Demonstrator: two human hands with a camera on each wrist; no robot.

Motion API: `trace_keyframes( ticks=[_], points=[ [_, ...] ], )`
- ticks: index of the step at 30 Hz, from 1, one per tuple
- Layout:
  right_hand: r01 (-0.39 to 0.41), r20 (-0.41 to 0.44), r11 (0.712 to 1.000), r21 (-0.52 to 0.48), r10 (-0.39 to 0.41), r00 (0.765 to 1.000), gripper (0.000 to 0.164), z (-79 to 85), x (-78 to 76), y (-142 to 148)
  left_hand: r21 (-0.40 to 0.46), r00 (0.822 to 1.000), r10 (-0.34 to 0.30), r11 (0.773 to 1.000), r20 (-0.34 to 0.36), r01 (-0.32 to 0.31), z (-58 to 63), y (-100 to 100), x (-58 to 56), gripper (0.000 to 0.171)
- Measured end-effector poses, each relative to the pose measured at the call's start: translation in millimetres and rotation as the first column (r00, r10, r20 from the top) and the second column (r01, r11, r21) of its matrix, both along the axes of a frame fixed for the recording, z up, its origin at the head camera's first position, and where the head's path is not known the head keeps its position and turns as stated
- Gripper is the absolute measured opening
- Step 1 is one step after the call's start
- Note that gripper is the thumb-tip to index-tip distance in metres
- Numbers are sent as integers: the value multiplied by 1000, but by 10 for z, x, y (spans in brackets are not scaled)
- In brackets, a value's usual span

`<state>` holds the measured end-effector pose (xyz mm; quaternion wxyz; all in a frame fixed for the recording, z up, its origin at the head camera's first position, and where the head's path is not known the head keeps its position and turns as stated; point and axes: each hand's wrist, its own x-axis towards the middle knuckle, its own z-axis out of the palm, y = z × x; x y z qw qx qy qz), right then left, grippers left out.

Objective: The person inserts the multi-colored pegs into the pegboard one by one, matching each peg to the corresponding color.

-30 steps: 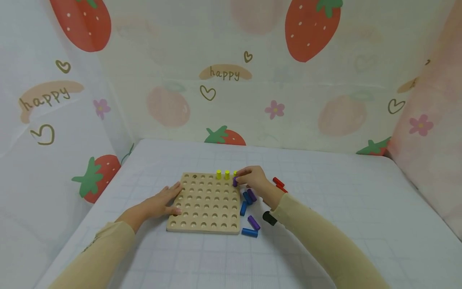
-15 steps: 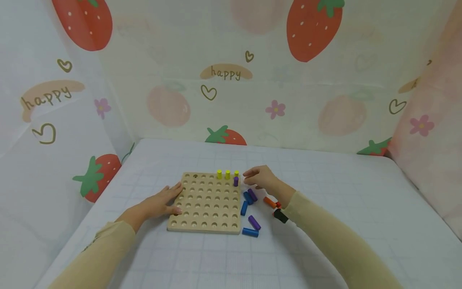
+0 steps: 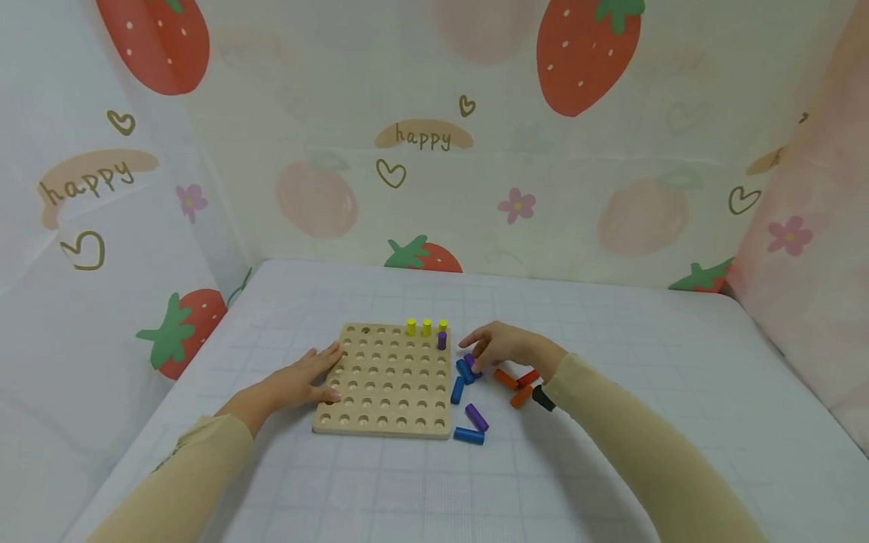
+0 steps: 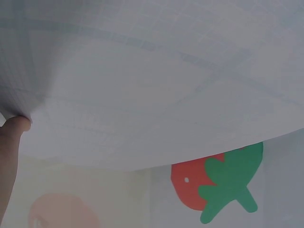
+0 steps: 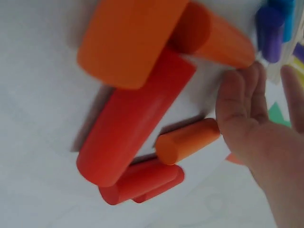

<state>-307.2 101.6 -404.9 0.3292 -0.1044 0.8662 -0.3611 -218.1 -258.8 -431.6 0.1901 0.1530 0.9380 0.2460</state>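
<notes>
A square wooden pegboard (image 3: 380, 434) with rows of round holes lies on the table in the head view. My left hand (image 3: 302, 381) rests along its left edge, fingers spread and thumb over the lower holes. Three yellow pegs (image 3: 427, 327) stand in the back row at the right, and a purple peg (image 3: 442, 341) stands upright just in front of them. To the right of the board, my right hand (image 3: 509, 345) hovers over a loose purple peg (image 3: 472, 365) lying beside a blue peg (image 3: 465, 371). In the right wrist view its fingers (image 5: 232, 97) and thumb are apart, nothing visible between them.
Another blue peg (image 3: 458, 391), a purple peg (image 3: 477, 417) and a front blue peg (image 3: 469, 436) lie along the board's right side. Orange pegs (image 3: 505, 379) and red pegs (image 5: 133, 123) lie under the right wrist. A printed curtain (image 3: 570, 173) stands behind the table.
My right hand let go of the purple peg, which now stands in the board, and moved right and down toward the loose pegs. The left hand stayed in place.
</notes>
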Motion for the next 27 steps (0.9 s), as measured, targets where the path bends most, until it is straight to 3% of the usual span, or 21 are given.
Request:
trace_keyframes(
  ticks=[7, 27],
  points=[
    [-95, 6, 995, 22, 95, 995, 48, -70, -56, 23, 5, 1000, 5, 1000, 11, -5, 4, 2, 17, 94],
    [-75, -59, 994, 74, 79, 995, 39, -120, -9, 20, 9, 1000, 7, 1000, 15, -7, 8, 7, 17, 95]
  ],
)
